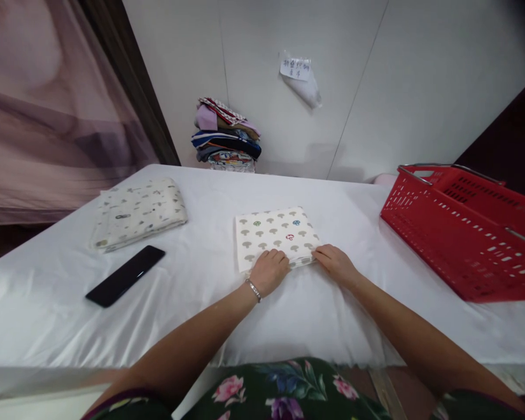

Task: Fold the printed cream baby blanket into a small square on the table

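Note:
A folded white cloth (pixel 273 232) printed with grey mushrooms and a few coloured ones lies flat on the table in front of me. My left hand (pixel 270 271), with a silver bracelet at the wrist, has its curled fingers on the near edge of the cloth. At the near right corner, my right hand (pixel 333 262) pinches the cloth between thumb and fingers. Several layers show along the near edge between the hands. The fingertips of my left hand are partly hidden.
A second folded patterned cloth (pixel 142 213) lies at the left, behind a black phone (pixel 126 276). At the right stands a red plastic basket (pixel 459 239). Beyond the white-covered table (pixel 192 315), a stack of folded fabrics (pixel 227 137) rises against the wall.

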### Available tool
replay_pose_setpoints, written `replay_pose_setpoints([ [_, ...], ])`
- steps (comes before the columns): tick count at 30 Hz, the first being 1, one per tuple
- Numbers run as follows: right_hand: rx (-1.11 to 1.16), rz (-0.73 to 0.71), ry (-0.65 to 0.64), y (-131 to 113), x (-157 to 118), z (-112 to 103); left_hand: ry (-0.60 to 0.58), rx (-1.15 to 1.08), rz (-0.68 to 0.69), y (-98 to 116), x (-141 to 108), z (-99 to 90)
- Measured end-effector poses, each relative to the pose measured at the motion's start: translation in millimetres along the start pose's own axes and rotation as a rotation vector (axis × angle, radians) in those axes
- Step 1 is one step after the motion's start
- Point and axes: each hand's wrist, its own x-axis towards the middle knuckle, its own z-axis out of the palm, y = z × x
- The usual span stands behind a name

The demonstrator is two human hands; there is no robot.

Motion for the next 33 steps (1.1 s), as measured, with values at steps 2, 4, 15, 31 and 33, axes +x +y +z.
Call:
replay_pose_setpoints([
  [2, 0.013, -0.004, -0.008, -1, 0, -2, -0.016, -0.010, 0.014, 0, -1, -3.5],
  [4, 0.019, -0.014, -0.019, -2, 0, -6, -0.029, -0.006, 0.019, 0, -2, -6.3],
  [15, -0.002, -0.008, 0.002, -5, 2, -8, -0.008, -0.005, -0.050, -1, 3, -11.0],
  [31, -0.052, -0.025, 0.028, -1, 1, -1, 0.087, -0.039, -0.020, -4, 1, -2.2],
  [33, -0.052, -0.026, 0.037, -1, 2, -2, 0.099, -0.021, -0.020, -5, 2, 1.1],
])
